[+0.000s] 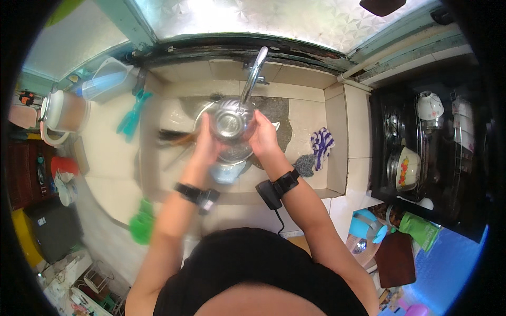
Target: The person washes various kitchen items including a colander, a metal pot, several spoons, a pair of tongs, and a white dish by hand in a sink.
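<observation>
Beneath the chrome faucet (253, 77) a shiny round metal bowl (229, 123) is held between both hands, over the middle of the tiled sink. My left hand (207, 140) grips its left side, somewhat blurred. On its right side, my right hand (263, 134) is closed against the rim. Under it lies a larger round metal vessel (233, 160), partly hidden by the hands and the bowl. A light blue bowl (228, 173) sits just below that vessel. Dark and brown utensils (176, 137), blurred, lie to the left.
At the sink's right stand a grey scouring pad (304, 165) and a purple-striped cloth (323, 148). Teal rubber gloves (134, 114) and a green mesh item (142, 223) lie on the left ledge. A black dish rack (427, 158) with bowls is at the right.
</observation>
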